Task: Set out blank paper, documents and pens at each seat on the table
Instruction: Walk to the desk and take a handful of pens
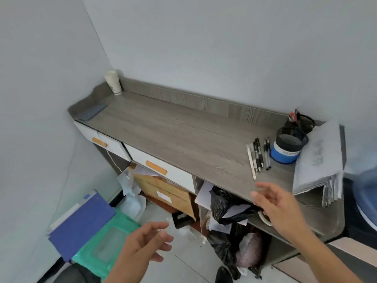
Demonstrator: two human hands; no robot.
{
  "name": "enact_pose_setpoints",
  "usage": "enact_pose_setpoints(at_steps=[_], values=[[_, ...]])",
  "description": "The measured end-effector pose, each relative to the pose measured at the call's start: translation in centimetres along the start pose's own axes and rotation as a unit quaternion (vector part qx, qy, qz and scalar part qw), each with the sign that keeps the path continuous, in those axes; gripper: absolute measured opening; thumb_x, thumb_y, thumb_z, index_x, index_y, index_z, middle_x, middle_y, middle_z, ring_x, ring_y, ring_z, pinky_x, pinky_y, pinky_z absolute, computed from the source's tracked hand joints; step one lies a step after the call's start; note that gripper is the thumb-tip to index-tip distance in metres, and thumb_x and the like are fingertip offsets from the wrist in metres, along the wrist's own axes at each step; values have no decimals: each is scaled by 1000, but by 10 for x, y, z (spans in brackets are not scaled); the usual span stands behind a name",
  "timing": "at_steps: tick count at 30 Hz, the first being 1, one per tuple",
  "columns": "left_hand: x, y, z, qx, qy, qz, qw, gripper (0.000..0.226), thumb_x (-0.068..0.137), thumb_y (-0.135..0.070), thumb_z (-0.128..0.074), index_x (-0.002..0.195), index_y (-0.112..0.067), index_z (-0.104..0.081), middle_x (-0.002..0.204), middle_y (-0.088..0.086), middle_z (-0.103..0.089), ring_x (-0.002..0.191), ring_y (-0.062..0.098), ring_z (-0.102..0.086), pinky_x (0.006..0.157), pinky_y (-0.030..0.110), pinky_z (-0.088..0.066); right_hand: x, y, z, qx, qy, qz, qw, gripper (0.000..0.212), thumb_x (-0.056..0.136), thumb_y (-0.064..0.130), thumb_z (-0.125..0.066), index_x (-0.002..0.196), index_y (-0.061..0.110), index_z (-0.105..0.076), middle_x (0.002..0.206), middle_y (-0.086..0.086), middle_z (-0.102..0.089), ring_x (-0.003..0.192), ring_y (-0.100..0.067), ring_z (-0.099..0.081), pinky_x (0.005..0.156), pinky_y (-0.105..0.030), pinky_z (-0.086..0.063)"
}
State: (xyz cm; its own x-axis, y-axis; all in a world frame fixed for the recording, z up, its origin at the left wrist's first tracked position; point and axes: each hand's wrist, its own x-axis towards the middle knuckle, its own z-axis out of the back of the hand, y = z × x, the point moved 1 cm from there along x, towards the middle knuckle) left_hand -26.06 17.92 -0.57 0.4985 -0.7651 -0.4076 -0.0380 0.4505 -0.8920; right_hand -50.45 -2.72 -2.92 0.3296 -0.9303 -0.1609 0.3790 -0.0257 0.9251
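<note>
Several pens (pixel 258 156) lie side by side on the grey wooden cabinet top (pixel 173 131), just left of a black mesh pen holder with a blue band (pixel 287 147). A stack of papers and documents (pixel 319 160) lies at the right end, overhanging the front edge. My right hand (pixel 275 203) hovers open just in front of the pens, below the cabinet's edge, holding nothing. My left hand (pixel 146 240) hangs lower down over the floor, fingers loosely spread and empty.
A second mesh holder with pens (pixel 299 120) stands behind the first. A paper cup (pixel 113 82) and a grey phone (pixel 92 112) sit at the left end. Under the cabinet are cardboard boxes (pixel 171 193), black bags (pixel 230 203), and a blue folder (pixel 79 223).
</note>
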Motion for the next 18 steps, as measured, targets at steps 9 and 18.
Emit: enact_pose_setpoints(at_steps=[9, 18], values=[[95, -34, -4, 7, 16, 31, 999, 18, 93, -2, -55, 105, -7, -67, 86, 14, -76, 78, 29, -72, 61, 34, -56, 125, 11, 1, -303, -68, 31, 950, 54, 87, 47, -62, 135, 26, -46, 134, 1, -53, 124, -23, -46, 95, -43, -45], [182, -71, 0, 17, 93, 21, 995, 15, 91, -2, -57, 101, -7, -68, 83, 15, -76, 73, 26, -70, 56, 30, -54, 183, -5, -14, -457, -28, -134, 879, 76, 87, 44, -60, 147, 14, -24, 143, -16, -39, 126, -36, -40, 93, -43, -46]])
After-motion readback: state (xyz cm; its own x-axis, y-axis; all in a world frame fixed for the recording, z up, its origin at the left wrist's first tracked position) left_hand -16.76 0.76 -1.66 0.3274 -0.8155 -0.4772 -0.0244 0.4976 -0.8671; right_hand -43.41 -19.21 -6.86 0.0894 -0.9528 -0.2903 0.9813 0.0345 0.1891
